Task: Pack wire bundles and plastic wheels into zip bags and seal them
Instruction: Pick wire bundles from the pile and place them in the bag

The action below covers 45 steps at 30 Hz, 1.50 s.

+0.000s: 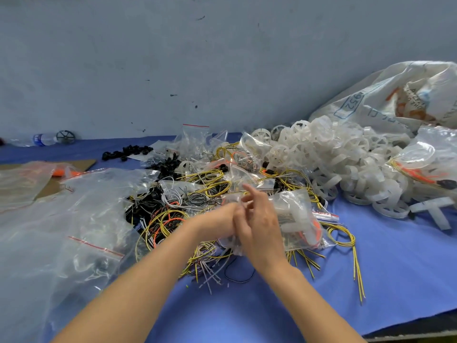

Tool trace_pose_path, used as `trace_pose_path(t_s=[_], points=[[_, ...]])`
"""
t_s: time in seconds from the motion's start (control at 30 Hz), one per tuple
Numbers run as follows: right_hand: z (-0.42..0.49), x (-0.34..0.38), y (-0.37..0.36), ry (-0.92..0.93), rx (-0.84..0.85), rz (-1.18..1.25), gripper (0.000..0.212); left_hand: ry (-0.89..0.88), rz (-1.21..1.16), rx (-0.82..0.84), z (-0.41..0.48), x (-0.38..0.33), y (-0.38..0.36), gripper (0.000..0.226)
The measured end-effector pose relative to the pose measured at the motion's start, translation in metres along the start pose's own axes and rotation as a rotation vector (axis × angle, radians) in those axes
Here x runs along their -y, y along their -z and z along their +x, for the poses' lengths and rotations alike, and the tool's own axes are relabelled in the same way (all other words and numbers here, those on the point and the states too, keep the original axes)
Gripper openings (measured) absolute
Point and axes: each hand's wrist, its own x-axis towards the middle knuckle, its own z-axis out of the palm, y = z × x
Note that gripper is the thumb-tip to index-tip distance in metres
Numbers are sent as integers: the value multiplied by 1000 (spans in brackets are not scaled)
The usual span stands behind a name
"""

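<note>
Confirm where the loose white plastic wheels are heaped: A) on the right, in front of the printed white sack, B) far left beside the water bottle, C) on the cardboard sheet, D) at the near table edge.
A: the white wheels pile up on the right of the blue table, just in front of the printed sack.

Bare to frame edge: left forearm [138, 276], right forearm [309, 288] (wrists bare too).

zip bags [81, 194]: clear glossy plastic | wheels [329, 154]: translucent white plastic | table cover [222, 313]: matt blue cloth
</note>
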Motion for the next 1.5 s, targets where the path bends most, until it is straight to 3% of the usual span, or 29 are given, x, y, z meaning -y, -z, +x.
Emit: trace_pose_path(t_s=[0.1,0.17,0.37,0.53,0.7,0.87,1.17,1.3,1.4,1.43,1.5], points=[[8,-25,-7,-81,62,-100,41,2,-156,169,-3,-1,25,30],[8,-40,-12,-119,113,-161,35,27,-321,182,-1,6,40,28],[5,-56,-13,-181,95,-123,18,31,-311,-192,22,20,60,24],[6,-56,-6,-236,89,20,16,-92,43,-277,47,7,39,30],[9,-56,0,-252,115,92,18,-54,247,-306,77,0,21,37],[11,-57,5,-336,102,254,18,-25,18,-199,84,-5,16,47],[20,-50,7,-455,20,549,28,-409,-399,-558,40,-34,31,29],[21,-51,4,-463,70,703,63,-494,-436,-689,16,-47,39,26],[26,-50,6,-560,149,1058,84,-454,-520,-619,7,-48,36,25],[25,-49,7,-582,200,1164,79,-429,-543,-592,6,-46,33,25],[23,-47,9,-578,301,1261,46,-379,-604,-568,6,-39,27,24]])
